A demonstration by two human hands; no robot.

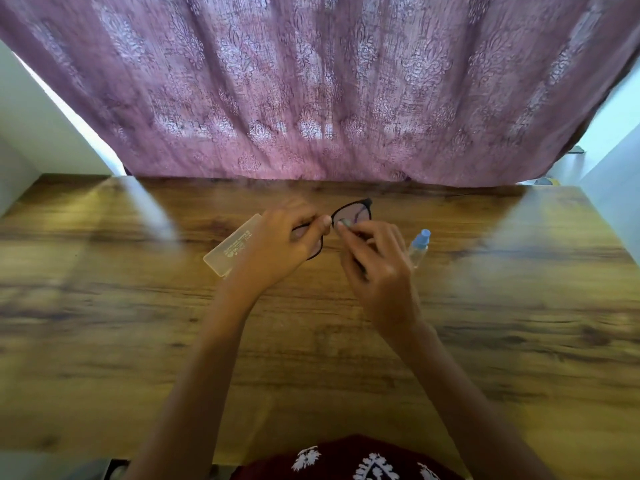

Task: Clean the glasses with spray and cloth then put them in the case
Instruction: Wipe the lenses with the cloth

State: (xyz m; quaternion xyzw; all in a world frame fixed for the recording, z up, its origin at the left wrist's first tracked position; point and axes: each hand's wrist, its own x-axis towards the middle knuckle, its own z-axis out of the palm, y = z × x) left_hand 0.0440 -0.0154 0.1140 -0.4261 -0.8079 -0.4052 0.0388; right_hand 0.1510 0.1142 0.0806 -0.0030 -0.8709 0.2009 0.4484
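Observation:
Black-framed glasses are held up above the wooden table. My left hand grips them at the bridge and left lens. My right hand pinches a small pale cloth against the right lens. A translucent case lies flat on the table behind my left hand, partly hidden by it. Just right of my right hand, a small clear spray bottle with a blue cap stands on the table.
A patterned purple curtain hangs along the table's far edge. White walls flank the table on both sides. My dark red patterned clothing shows at the near edge.

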